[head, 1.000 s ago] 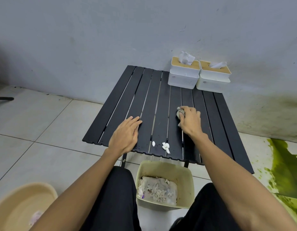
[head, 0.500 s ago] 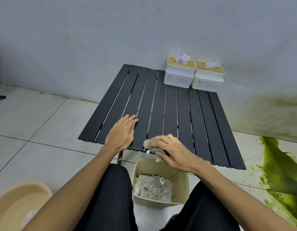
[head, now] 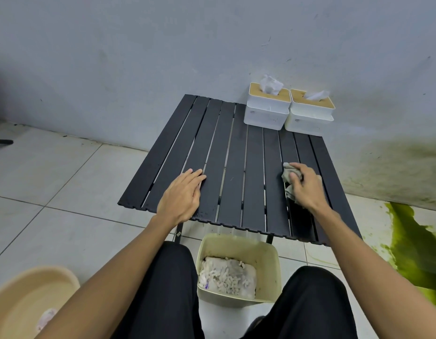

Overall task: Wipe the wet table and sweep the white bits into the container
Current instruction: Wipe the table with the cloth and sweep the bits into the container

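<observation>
A black slatted table (head: 226, 152) stands against the wall. My right hand (head: 306, 188) presses a crumpled grey cloth (head: 289, 176) onto the slats at the table's right side. A wet, glossy strip shows on the slats just below that hand. My left hand (head: 181, 198) lies flat, fingers together, on the near left part of the table and holds nothing. Under the table's front edge, between my knees, sits a beige container (head: 239, 267) with a wad and many white bits (head: 226, 277) inside. No white bits are visible on the tabletop.
Two white tissue boxes (head: 267, 108) (head: 309, 112) with wooden lids stand at the table's far right corner. A beige basin (head: 28, 302) sits on the floor at lower left. Green liquid (head: 417, 243) is spilled on the tiles to the right.
My right hand swept the cloth and white bits off the front edge into the container, then moved back up to the table's right side. The left hand stayed put.
</observation>
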Motion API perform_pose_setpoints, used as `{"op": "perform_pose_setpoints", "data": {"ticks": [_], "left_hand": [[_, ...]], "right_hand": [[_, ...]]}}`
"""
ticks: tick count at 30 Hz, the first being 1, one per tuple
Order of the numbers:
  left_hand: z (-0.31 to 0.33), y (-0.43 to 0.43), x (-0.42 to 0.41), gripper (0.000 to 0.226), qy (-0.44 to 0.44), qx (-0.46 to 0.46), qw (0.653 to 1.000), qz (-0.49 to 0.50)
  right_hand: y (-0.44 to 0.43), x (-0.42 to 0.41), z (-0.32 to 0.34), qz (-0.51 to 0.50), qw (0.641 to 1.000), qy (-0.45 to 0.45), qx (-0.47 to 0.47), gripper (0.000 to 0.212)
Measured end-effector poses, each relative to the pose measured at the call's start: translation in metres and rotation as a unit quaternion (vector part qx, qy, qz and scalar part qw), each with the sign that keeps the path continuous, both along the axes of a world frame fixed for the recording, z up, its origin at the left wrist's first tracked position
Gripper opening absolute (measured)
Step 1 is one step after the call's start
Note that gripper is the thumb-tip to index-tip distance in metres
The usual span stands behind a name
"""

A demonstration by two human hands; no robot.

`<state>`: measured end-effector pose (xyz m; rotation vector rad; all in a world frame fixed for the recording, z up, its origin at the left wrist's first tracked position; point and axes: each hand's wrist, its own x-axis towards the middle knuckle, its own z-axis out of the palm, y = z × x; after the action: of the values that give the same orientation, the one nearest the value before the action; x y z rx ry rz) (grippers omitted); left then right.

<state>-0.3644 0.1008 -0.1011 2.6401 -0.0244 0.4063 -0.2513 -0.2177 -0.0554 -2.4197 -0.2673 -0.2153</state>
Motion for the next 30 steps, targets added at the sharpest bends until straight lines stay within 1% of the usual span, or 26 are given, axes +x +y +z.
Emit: {"op": "perform_pose_setpoints", "data": {"ticks": [2, 4, 7, 9, 12, 14, 15, 17, 20, 22, 23, 24, 25, 27, 30], "left_hand": [[0.001, -0.001, 0.000, 0.040, -0.001, 0.003, 1.000, 0.001], [0.001, 0.000, 0.000, 0.040, -0.001, 0.004, 1.000, 0.002], [0.000, 0.000, 0.001, 0.040, -0.002, 0.004, 1.000, 0.002], [-0.001, 0.000, 0.001, 0.040, -0.001, 0.003, 1.000, 0.003], [-0.002, 0.000, 0.001, 0.040, -0.001, 0.003, 1.000, 0.001], [-0.002, 0.000, 0.001, 0.040, -0.001, 0.005, 1.000, -0.001], [-0.002, 0.000, 0.001, 0.040, 0.001, 0.005, 1.000, -0.002], [-0.001, 0.000, 0.001, 0.041, 0.003, 0.004, 1.000, -0.002], [0.001, -0.001, 0.000, 0.041, 0.002, 0.003, 1.000, -0.001], [0.001, 0.000, -0.001, 0.041, 0.002, 0.002, 1.000, -0.001], [0.002, 0.000, -0.001, 0.041, 0.001, 0.000, 1.000, -0.002], [0.002, 0.000, -0.001, 0.041, 0.001, -0.001, 1.000, -0.003], [0.002, 0.000, -0.001, 0.041, 0.000, -0.001, 1.000, -0.003], [0.001, 0.001, -0.001, 0.040, -0.002, 0.002, 1.000, -0.002], [-0.002, 0.001, 0.001, 0.041, -0.005, 0.004, 1.000, 0.000]], "right_hand": [[-0.004, 0.015, -0.011, -0.018, 0.997, 0.020, -0.066, 0.036], [0.006, 0.010, -0.019, 0.005, 0.994, 0.008, -0.108, 0.035], [0.022, -0.025, -0.027, 0.107, 0.983, -0.045, -0.141, 0.032], [0.031, -0.057, -0.030, 0.178, 0.971, -0.062, -0.147, 0.032], [0.036, -0.098, -0.028, 0.295, 0.941, -0.083, -0.144, 0.034], [0.033, -0.099, -0.025, 0.330, 0.926, -0.104, -0.152, 0.034], [0.031, -0.090, -0.025, 0.324, 0.927, -0.108, -0.153, 0.034], [0.026, -0.063, -0.030, 0.267, 0.948, -0.108, -0.135, 0.030], [0.022, -0.015, -0.034, 0.083, 0.987, -0.089, -0.102, 0.029], [0.032, 0.008, -0.033, -0.025, 0.994, -0.059, -0.089, 0.030], [0.041, 0.014, -0.034, -0.049, 0.993, -0.049, -0.091, 0.030], [0.052, 0.016, -0.035, -0.045, 0.993, -0.050, -0.096, 0.029], [0.064, 0.013, -0.036, -0.015, 0.993, -0.059, -0.103, 0.027], [0.084, -0.004, -0.038, 0.077, 0.986, -0.091, -0.116, 0.024], [0.104, -0.060, -0.032, 0.206, 0.966, -0.125, -0.097, 0.024]]}}
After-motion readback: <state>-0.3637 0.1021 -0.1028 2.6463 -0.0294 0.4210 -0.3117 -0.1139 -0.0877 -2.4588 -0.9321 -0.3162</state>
